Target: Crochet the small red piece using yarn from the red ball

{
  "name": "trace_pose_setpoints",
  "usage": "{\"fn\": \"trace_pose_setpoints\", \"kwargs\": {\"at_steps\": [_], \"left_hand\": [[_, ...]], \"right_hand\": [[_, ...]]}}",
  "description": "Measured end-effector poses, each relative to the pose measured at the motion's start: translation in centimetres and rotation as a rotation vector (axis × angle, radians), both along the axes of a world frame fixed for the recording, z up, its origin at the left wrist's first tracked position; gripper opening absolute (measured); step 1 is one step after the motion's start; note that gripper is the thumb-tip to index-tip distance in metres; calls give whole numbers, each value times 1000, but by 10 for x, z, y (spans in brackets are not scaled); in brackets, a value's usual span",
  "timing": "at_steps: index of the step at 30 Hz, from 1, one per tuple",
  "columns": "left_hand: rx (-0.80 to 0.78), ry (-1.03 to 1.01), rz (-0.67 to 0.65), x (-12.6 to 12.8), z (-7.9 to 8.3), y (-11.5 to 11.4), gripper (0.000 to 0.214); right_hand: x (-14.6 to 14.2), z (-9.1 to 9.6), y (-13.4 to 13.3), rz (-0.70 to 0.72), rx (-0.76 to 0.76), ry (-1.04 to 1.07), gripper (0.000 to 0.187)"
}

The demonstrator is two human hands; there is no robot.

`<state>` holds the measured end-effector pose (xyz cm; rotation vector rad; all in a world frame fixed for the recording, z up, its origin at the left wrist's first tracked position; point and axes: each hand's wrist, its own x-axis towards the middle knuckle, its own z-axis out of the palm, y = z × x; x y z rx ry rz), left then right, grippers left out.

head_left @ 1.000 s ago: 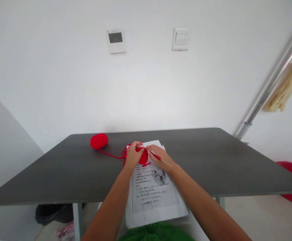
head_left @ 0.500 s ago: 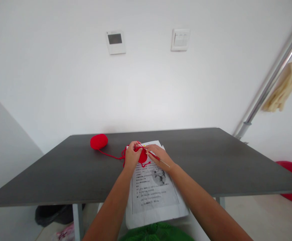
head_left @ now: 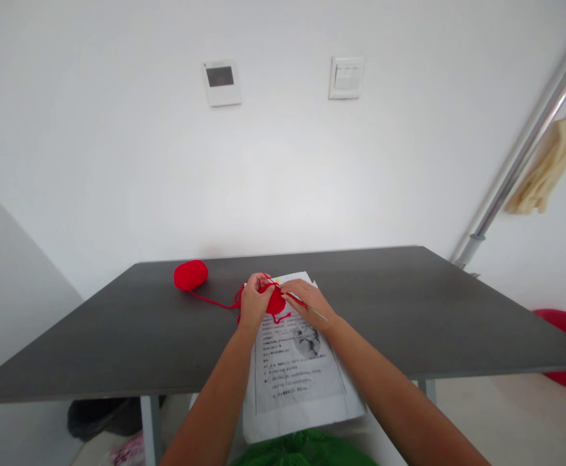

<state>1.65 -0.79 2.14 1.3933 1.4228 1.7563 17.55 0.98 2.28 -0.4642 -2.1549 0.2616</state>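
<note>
2 bare hands are being held together over the far end of a printed sheet [head_left: 302, 378] lying on the dark counter [head_left: 433, 310]. The left hand [head_left: 252, 304] is being kept clamped on a small red crochet piece [head_left: 276, 303], which is being pinched between thumb and fingers just above the sheet. The right hand [head_left: 308, 300] is being kept clamped on a crochet hook [head_left: 313, 311]. Its thin metal tail is being shown past the back of the hand, and its tip is being pointed at the top edge of the red piece. Whether the tip is being passed through a stitch cannot be told.

1 red yarn strand [head_left: 210, 299] is being led from the left hand across the counter to a red yarn ball [head_left: 190, 274], which is lying to the left of the hands, near the far edge. A short red tail is being trailed from the piece onto the sheet.

A green mesh item [head_left: 302, 452] is being partly shown below the near end of the sheet. On the wall, 1 display panel [head_left: 221, 81] and 1 light switch [head_left: 346, 76] are being noted. At the right, cream gloves [head_left: 545, 171] are being hung beside a slanting metal pole [head_left: 520, 155]. A black bag [head_left: 98, 417] is lying under the counter.
</note>
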Motion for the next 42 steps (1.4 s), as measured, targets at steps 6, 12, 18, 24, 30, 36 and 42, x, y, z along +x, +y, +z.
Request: {"fn": "trace_pose_setpoints", "kwargs": {"at_steps": [6, 12, 18, 24, 30, 36, 42], "left_hand": [[5, -17, -15, 1, 5, -3, 21], [27, -5, -51, -2, 3, -2, 21], [54, 79, -140, 1, -3, -2, 20], [-37, -135, -190, 5, 0, -1, 31], [-208, -378, -294, 2, 2, -2, 43], [-278, -578, -362, 2, 2, -2, 42], [-268, -596, -370, 3, 0, -2, 38]], "right_hand": [[1, 1, -1, 10, -3, 7, 16], [2, 1, -2, 21, -5, 28, 15], [2, 0, -1, -12, -18, 29, 14], [2, -1, 1, -12, -29, 47, 13], [4, 2, 2, 16, 13, 52, 15], [1, 8, -3, -29, 134, -43, 19], [-9, 3, -5, -161, 224, -125, 20]]}}
